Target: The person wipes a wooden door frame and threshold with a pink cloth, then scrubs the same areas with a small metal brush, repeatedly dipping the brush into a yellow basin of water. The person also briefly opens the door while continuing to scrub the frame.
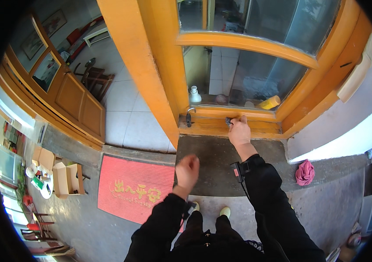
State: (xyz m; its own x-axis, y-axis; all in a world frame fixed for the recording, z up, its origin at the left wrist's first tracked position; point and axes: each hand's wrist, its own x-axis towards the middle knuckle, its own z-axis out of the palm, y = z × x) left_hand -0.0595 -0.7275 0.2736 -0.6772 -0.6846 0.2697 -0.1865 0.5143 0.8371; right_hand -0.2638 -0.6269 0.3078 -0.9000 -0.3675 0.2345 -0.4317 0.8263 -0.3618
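Observation:
My right hand is at the orange wooden window sill, its fingers closed on a small dark speckled item that I cannot identify. My left hand hovers lower and to the left, over the dark stone ledge; it is blurred, its fingers are curled, and nothing shows in them. A metal padlock with its shackle up rests at the sill's left end. Behind the window glass stand a white bottle and a tilted yellow container.
A pink cloth lies on the ledge to the right. On the left, a red doormat lies before an open wooden door. Farther left, an open cardboard box stands beside a small white round table. The orange window frame rises ahead.

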